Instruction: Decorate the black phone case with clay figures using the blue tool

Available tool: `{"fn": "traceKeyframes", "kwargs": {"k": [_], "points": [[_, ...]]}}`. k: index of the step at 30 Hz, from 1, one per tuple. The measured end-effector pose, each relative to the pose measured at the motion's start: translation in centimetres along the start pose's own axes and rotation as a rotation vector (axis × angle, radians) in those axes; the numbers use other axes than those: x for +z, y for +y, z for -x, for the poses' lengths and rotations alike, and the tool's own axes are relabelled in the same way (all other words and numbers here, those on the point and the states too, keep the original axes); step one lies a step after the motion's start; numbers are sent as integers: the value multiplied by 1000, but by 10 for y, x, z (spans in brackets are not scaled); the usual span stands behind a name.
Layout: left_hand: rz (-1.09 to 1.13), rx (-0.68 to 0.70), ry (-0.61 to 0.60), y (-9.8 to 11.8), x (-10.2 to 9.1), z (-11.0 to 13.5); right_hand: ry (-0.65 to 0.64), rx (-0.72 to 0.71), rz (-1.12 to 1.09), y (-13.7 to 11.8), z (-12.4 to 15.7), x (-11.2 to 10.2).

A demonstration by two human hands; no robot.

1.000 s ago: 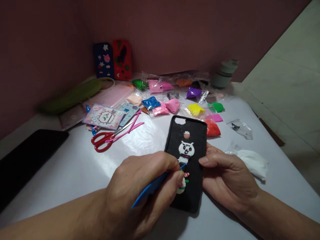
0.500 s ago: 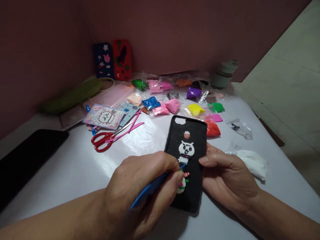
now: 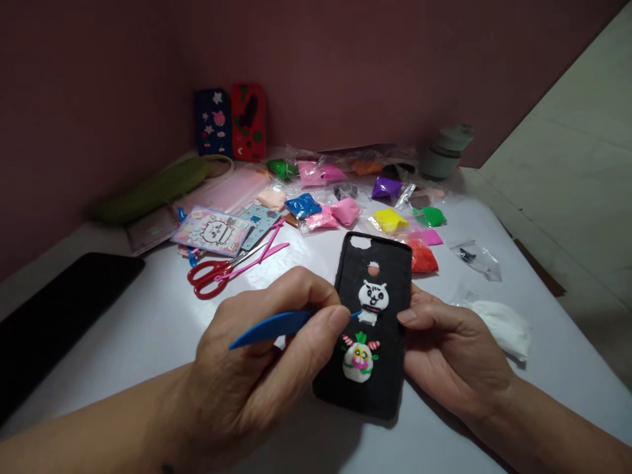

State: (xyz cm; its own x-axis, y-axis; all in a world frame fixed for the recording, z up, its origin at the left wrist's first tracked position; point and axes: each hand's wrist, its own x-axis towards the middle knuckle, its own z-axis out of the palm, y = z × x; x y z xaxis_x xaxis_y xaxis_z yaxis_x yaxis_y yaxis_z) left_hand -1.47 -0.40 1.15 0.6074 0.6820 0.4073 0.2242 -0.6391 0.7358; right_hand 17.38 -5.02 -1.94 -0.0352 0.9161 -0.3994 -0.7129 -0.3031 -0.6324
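Observation:
A black phone case (image 3: pixel 390 263) lies on the white table (image 3: pixel 148 336) in front of me. On it sit a white clay cat face (image 3: pixel 372 294) and, lower down, a round white clay figure with pink and green bits (image 3: pixel 359 360). My left hand (image 3: pixel 261 355) pinches a blue plastic modelling tool (image 3: pixel 274 326), whose tip touches the clay just under the cat face. My right hand (image 3: pixel 451 352) grips the case's right edge, thumb on top.
Several small bags of coloured clay (image 3: pixel 390 218) lie behind the case. Red scissors (image 3: pixel 212 273) and pink tools (image 3: pixel 269 247) sit at the left, beside a sticker card (image 3: pixel 212 230). A white clay bag (image 3: pixel 501 322) lies at the right. A black slab (image 3: pixel 54 316) lies far left.
My left hand turned back and to the left, so the blue tool now lies flatter and the lower clay figure shows. The view shifted slightly.

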Motion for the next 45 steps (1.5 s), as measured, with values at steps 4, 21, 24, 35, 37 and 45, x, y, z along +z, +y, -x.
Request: {"fn": "traceKeyframes", "kwargs": {"k": [4, 21, 24, 35, 37, 45], "points": [[-5, 19, -9, -2, 0, 0, -9, -13, 4, 0, 1, -1], [-21, 13, -73, 0, 6, -3, -39, -7, -21, 0, 0, -1], [-45, 32, -86, 2, 5, -4, -34, -9, -13, 0, -1, -1], [-51, 43, -92, 3, 6, -6, -51, -18, -6, 0, -2, 0], [-52, 50, -91, 3, 6, -6, -48, -17, -6, 0, -1, -1], [-51, 45, -106, 1, 5, -3, -53, -11, -15, 0, -2, -2]]}}
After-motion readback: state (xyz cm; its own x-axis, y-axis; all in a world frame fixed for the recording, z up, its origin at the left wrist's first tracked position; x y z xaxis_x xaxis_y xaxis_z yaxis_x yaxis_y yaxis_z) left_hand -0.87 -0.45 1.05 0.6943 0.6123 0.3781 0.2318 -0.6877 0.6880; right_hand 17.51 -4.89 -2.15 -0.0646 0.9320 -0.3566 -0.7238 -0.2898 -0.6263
